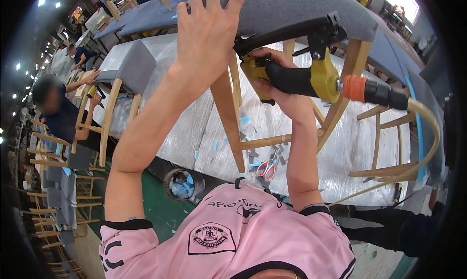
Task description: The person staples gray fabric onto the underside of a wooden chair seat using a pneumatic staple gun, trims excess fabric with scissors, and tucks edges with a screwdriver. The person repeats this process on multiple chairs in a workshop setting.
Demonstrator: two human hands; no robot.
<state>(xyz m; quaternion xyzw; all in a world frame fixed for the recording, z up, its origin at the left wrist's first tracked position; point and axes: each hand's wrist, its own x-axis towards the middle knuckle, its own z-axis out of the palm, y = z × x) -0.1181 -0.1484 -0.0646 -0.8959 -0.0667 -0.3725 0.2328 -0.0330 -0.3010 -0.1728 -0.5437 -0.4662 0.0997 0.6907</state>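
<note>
A grey upholstered chair [287, 11] with wooden legs stands on the plastic-covered table in front of me. My left hand [206, 33] lies on its grey fabric, fingers stretched out and apart. Wrapped round the black grip of a yellow and black pneumatic staple gun [323, 79] is my right hand [287, 92]. The gun is held sideways close under the upholstered part; whether its nose touches the chair is hidden behind my left hand and the gun. An orange and black coupling [369, 91] joins it to a pale air hose [433, 133].
Red-handled scissors [266, 170] lie on the wrapped table [189, 128] among blue and dark scraps. Below the edge stands a bin [182, 184] of blue scraps. At the left a co-worker [58, 109] handles another grey chair [131, 65]; more chairs [63, 196] are stacked behind.
</note>
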